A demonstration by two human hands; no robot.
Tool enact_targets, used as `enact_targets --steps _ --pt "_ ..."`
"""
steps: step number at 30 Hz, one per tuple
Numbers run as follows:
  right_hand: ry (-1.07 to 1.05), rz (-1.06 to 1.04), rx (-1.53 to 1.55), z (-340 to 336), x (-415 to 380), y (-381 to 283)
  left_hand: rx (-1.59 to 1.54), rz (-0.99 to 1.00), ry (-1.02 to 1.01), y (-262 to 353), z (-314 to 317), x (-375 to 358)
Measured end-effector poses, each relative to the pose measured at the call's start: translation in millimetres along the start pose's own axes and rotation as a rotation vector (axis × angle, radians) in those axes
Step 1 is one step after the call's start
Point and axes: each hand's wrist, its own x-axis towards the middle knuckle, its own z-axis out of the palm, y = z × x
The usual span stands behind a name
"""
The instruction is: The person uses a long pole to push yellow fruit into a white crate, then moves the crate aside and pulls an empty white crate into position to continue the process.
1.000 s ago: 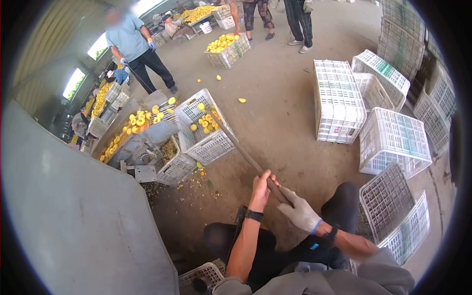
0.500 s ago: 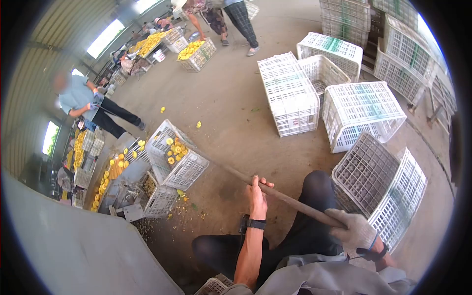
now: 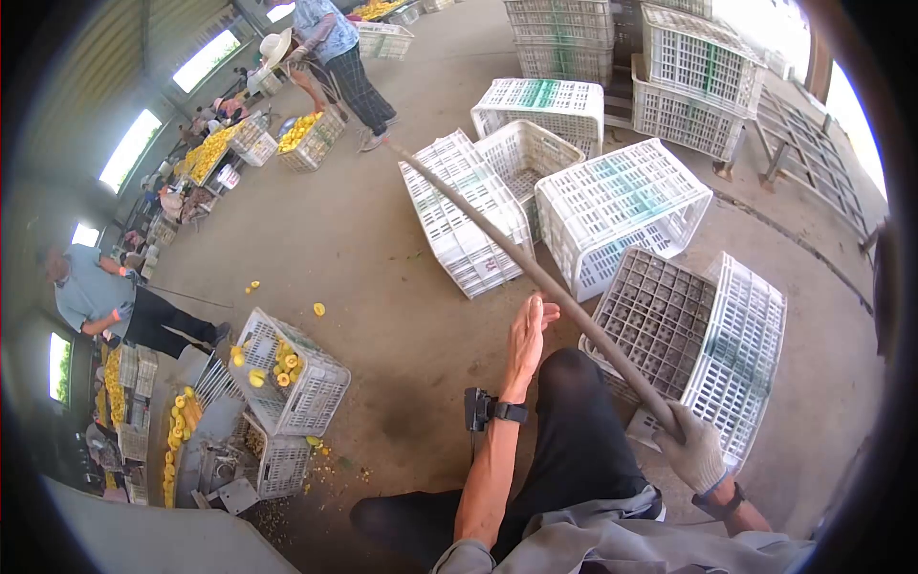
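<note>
A long wooden pole slants from the lower right up to the far left across the view. My right hand, in a pale knit glove, is wrapped round its near end. Bare and with a black device strapped at the wrist, my left hand lies just beside the pole's middle, fingers stretched out. In this view the pole passes over white plastic crates: one on its side, one with its open grid side showing, and one farther left.
At lower left, a crate of yellow fruit tilts on another crate beside a metal machine. One person stands at left; another bends near a fruit-filled crate. Stacked crates stand at back right.
The pole has swung up and to the right, now over the crates instead of toward the fruit crate. My left hand has loosened from it, fingers now straight. The view has turned right.
</note>
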Motion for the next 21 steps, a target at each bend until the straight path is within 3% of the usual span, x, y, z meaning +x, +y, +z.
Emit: enact_targets --steps 3,6,8,14,21 --pt "0.1 0.052 -0.134 7.4 21.7 31.9 0.124 0.137 0.01 -16.5 0.6 26.5" --pt "0.098 0.129 -0.325 4.9 57.3 66.7 0.504 0.167 0.139 -34.8 -22.5 53.3" --pt "0.251 0.091 -0.381 4.9 73.3 81.3 0.569 0.237 0.203 -59.9 -43.6 75.3" --pt "0.371 0.135 -0.647 -6.5 132.2 136.5 0.83 0.321 0.269 -84.5 -84.8 118.8" --pt "0.458 0.099 -0.629 14.4 219.2 129.2 0.976 0.48 0.264 -89.8 -74.9 197.7"
